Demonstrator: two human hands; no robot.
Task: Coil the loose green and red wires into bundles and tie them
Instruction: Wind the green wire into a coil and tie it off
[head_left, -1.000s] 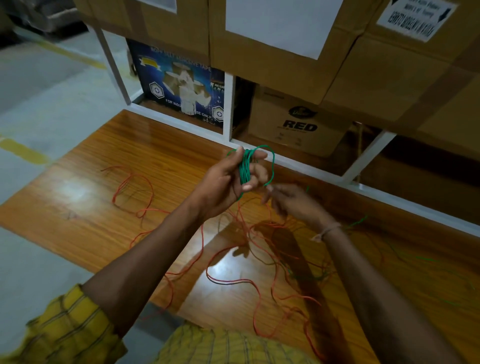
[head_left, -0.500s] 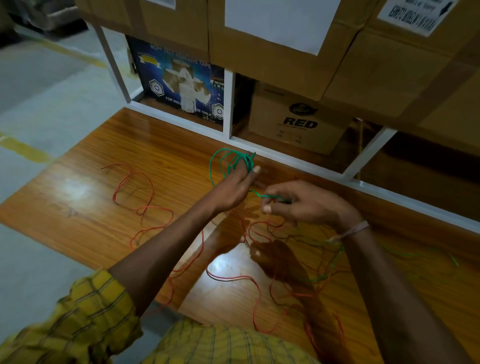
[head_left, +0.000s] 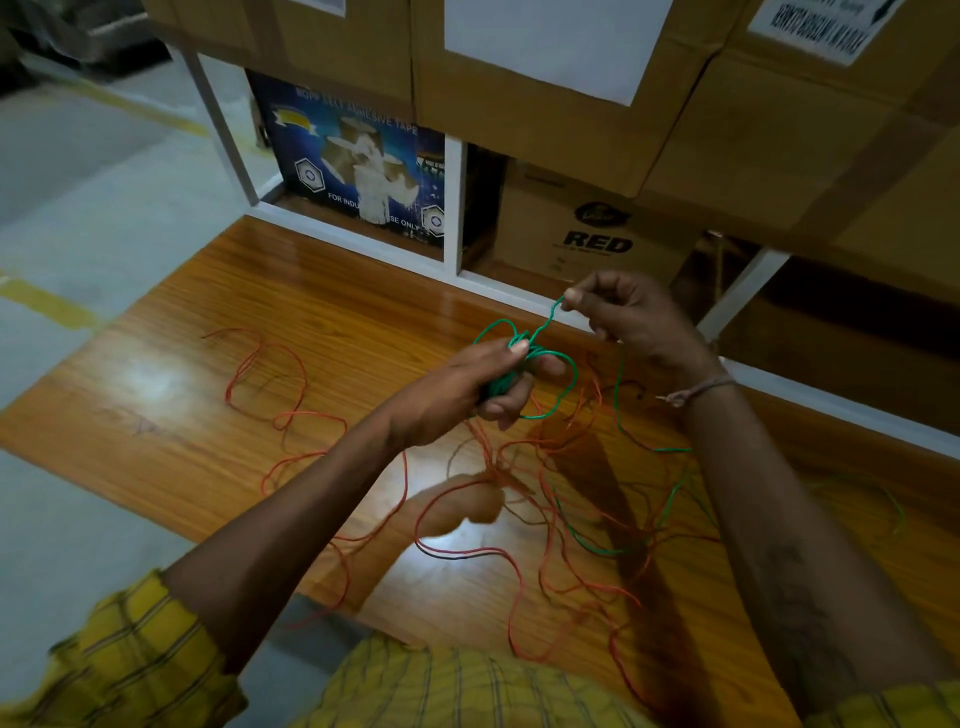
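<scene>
Left hand (head_left: 457, 389) fingers curled round a small coil of thin green wire (head_left: 511, 371), mostly hidden in the fist. Right hand (head_left: 631, 317) at 1 o'clock of it pinches the wire's free end; fingertip contact blurred. Loose red wire (head_left: 457, 551) sprawls on the glossy orange wooden board (head_left: 197, 415) from 9 to 5 o'clock, tangled with green strands. Cardboard boxes (head_left: 545, 130) at 12, cut off.

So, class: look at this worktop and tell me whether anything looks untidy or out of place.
Yes. The red wire sprawls in tangled loops across the wooden worktop, uncoiled. Only the green wire is being gathered, gripped in the left hand and pinched by the right hand.
</scene>
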